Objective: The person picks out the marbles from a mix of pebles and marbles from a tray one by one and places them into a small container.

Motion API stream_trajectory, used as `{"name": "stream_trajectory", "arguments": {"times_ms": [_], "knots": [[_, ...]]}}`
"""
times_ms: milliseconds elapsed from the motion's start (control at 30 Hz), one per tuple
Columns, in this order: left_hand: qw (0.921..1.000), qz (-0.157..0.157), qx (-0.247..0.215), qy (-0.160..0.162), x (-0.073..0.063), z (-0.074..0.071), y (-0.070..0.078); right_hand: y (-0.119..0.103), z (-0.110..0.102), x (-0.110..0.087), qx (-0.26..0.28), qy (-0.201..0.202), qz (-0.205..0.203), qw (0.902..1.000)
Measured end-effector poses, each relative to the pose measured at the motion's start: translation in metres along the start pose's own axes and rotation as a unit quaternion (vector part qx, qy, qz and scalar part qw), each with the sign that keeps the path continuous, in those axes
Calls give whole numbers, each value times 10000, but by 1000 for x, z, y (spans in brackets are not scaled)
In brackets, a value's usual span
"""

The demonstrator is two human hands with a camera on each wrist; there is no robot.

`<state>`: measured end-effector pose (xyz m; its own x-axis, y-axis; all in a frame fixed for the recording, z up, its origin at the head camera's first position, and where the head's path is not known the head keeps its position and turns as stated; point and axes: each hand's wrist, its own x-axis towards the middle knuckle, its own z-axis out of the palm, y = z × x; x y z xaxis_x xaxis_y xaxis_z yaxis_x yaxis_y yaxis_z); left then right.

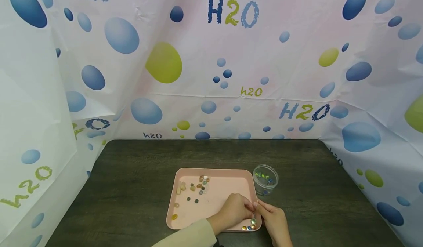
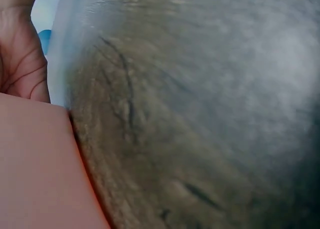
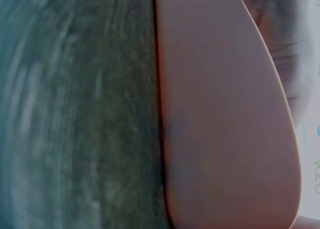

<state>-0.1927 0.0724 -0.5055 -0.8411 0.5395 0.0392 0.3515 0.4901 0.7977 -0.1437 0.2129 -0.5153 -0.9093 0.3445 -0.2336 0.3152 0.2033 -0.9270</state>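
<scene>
In the head view a pink tray [image 1: 224, 173] lies on the dark table. My left hand [image 1: 232, 210] reaches over its right part, fingers bent down close to the right rim; I cannot tell whether they pinch something, as the fingertips are hidden. My right hand [image 1: 274, 219] grips the tray's right rim, thumb over the edge beside the left fingertips. Several shiny glass marbles [image 1: 253, 221] line the lower right corner, just below the left fingers. Both wrist views show mostly the tray's outer wall [image 3: 225, 114] and the table. The right hand [image 2: 22, 59] appears at the left wrist view's upper left.
Several small stones [image 1: 193, 188], brown, cream and dark green, lie scattered over the tray's left half. A clear round tub [image 1: 265, 181] with green and blue marbles stands at the tray's upper right corner. A printed white sheet [image 1: 244, 56] hangs behind the dark table [image 1: 138, 166].
</scene>
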Motion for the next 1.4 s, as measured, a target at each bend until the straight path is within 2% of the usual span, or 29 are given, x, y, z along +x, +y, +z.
{"name": "stream_trajectory", "arguments": {"times_ms": [200, 367, 500, 667, 900, 1100, 1267, 1400], "knots": [[9996, 71, 275, 10, -1, 1, 0, -1, -1, -1, -121, 32, -24, 9999], [9999, -70, -130, 14, -1, -1, -2, -1, 0, -1, -216, 39, -40, 9998], [9991, -147, -359, 143, 1, -3, -4, 0, 0, -1, -177, 22, -35, 9998], [9981, -184, -435, 395, 10, -10, -3, 1, 0, 0, -46, -19, 30, 10000], [9974, -43, -118, 707, 25, -23, -1, 0, 0, 1, 64, -68, 131, 9999], [9965, -166, -394, 721, 34, -28, 4, -1, 0, 1, 125, -91, 102, 9998], [9945, -117, -595, 854, 42, -31, 11, -1, 1, 2, 150, -107, 69, 9998], [9912, -244, -882, 959, 51, -34, 18, 0, 1, 3, 143, -120, 24, 9998]]}}
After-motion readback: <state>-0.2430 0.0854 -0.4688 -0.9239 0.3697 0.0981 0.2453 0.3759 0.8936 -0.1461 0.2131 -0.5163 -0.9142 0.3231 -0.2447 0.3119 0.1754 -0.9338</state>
